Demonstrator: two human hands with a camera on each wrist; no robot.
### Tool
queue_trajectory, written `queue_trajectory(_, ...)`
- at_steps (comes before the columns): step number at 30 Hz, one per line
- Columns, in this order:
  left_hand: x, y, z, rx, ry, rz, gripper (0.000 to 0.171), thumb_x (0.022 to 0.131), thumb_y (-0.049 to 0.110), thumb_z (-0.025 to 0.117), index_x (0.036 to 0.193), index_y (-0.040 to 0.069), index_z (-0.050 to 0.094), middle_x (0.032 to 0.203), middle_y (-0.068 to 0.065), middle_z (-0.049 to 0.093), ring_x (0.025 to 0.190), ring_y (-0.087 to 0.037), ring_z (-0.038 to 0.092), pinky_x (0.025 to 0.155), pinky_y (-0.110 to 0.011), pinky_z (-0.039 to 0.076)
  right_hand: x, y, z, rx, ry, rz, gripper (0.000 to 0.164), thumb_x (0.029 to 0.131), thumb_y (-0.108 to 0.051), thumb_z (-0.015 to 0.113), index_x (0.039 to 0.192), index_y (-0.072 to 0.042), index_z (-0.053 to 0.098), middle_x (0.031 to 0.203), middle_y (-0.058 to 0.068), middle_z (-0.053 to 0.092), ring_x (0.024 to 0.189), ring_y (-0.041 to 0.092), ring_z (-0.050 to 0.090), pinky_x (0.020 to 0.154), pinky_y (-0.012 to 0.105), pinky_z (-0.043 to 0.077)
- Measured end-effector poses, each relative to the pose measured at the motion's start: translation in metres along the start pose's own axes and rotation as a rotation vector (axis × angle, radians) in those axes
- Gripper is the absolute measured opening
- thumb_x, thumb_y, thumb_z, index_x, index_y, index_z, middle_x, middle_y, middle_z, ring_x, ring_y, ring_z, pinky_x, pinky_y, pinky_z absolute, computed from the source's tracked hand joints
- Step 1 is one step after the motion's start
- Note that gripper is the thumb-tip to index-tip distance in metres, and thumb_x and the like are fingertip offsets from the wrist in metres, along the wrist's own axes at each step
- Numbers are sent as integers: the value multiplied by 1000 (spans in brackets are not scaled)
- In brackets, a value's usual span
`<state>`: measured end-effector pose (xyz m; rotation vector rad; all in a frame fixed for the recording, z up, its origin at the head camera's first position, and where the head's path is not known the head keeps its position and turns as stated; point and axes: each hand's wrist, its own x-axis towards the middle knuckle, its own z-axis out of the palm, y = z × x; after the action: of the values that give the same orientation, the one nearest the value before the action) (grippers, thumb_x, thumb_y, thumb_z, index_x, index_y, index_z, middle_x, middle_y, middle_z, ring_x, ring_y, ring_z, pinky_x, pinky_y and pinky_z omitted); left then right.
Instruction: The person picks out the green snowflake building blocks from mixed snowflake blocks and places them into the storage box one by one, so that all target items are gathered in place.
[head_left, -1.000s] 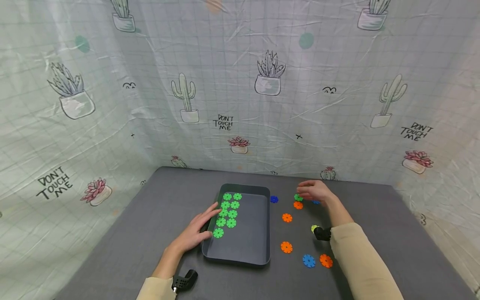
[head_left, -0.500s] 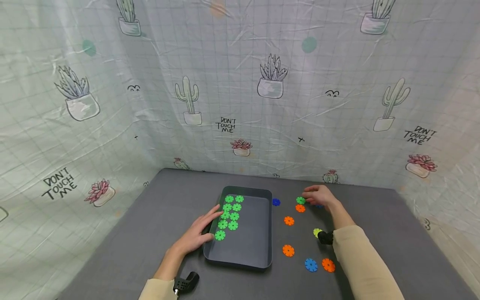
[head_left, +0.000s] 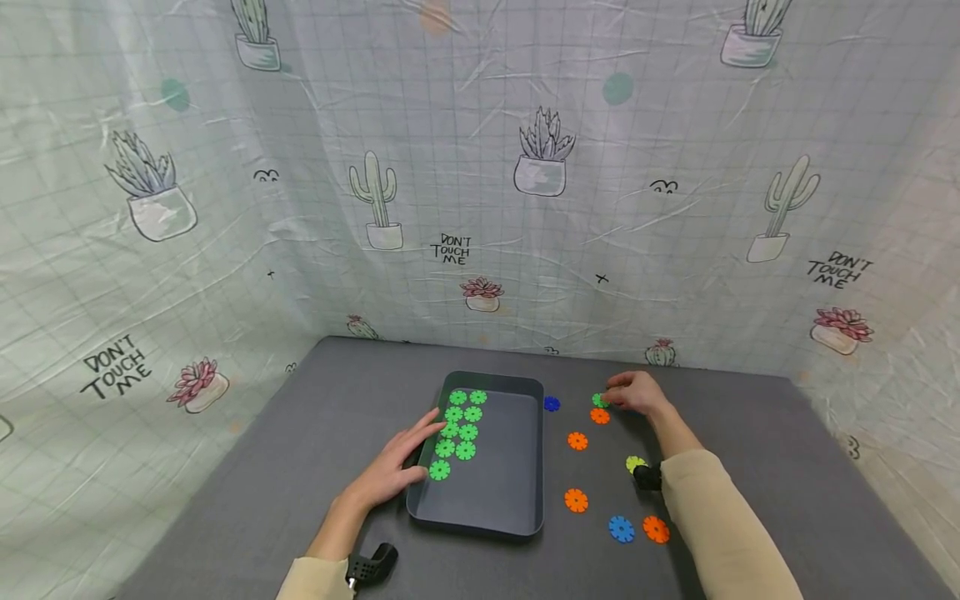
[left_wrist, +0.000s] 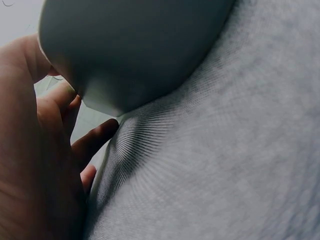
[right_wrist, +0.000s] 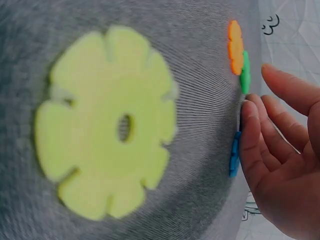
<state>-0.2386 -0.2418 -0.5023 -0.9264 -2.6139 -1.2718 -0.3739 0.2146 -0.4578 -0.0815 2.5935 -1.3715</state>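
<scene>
My left hand (head_left: 388, 468) rests with spread fingers over the left wall of a dark grey tray (head_left: 504, 475). In the left wrist view its thumb and fingers lie along the tray's outer wall (left_wrist: 135, 55). Green notched discs (head_left: 465, 450) lie in two columns on the tray's left side. My right hand (head_left: 637, 392) is low over the table at the back right, its fingertips at a loose green disc (head_left: 598, 400). In the right wrist view the thumb stands apart from the fingers, beside that green disc (right_wrist: 245, 72), with nothing visibly gripped.
Orange discs (head_left: 576, 500) and blue discs (head_left: 621, 528) lie scattered right of the tray. A dark blue disc (head_left: 552, 404) is close to its right wall. A yellow-green disc (head_left: 634, 463) lies near the right wrist. A patterned curtain (head_left: 480, 167) stands behind the table.
My right hand has lowered from above the green disc, and its fingertips have come down onto the disc's right side. My left hand stays on the tray. The head view has shifted slightly.
</scene>
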Motion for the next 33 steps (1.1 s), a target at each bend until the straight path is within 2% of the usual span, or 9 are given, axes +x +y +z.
queue_trajectory(3, 0, -1, 0, -4, -5, -2, 70, 84, 7, 58, 152, 2, 43, 165, -17, 23, 147, -42, 25, 107, -74, 13, 1, 1, 3, -22, 23, -10, 49, 88, -7, 74, 128, 16, 57, 111, 25, 69, 93, 30, 68, 84, 42, 54)
queue_trajectory(10, 1, -2, 0, -4, -6, -2, 71, 84, 7, 58, 153, 5, 42, 165, -15, 22, 148, -41, 24, 108, -73, 11, 4, 1, 7, -150, 92, -56, 43, 81, -4, 80, 118, 11, 66, 96, 15, 69, 88, 31, 63, 76, 38, 51)
queue_trajectory(14, 0, -1, -1, -7, -9, -5, 71, 84, 7, 58, 153, 5, 43, 166, -13, 22, 148, -41, 24, 108, -72, 11, 4, 1, 10, -176, 107, -65, 39, 79, -1, 80, 114, 10, 68, 92, 13, 68, 85, 30, 61, 74, 36, 49)
queue_trajectory(21, 0, -4, 2, -8, -11, -5, 70, 84, 8, 58, 153, 4, 43, 165, -16, 22, 147, -42, 25, 107, -73, 12, 1, 2, 14, -193, 117, -65, 36, 81, -1, 80, 114, 9, 69, 95, 15, 65, 87, 30, 58, 76, 41, 48)
queue_trajectory(28, -1, -5, 2, -20, -5, -13, 70, 84, 7, 57, 153, 4, 43, 166, -13, 22, 147, -42, 25, 107, -74, 11, -3, -1, 14, -237, 103, -135, 34, 80, 1, 78, 111, 9, 69, 99, 21, 65, 89, 33, 59, 79, 46, 49)
queue_trajectory(33, -1, -3, 2, -10, 1, -9, 71, 84, 9, 57, 153, 3, 43, 166, -13, 22, 147, -42, 24, 108, -74, 11, -5, -2, 14, -235, 85, -149, 31, 82, 4, 75, 112, 7, 70, 100, 20, 66, 91, 33, 60, 78, 46, 50)
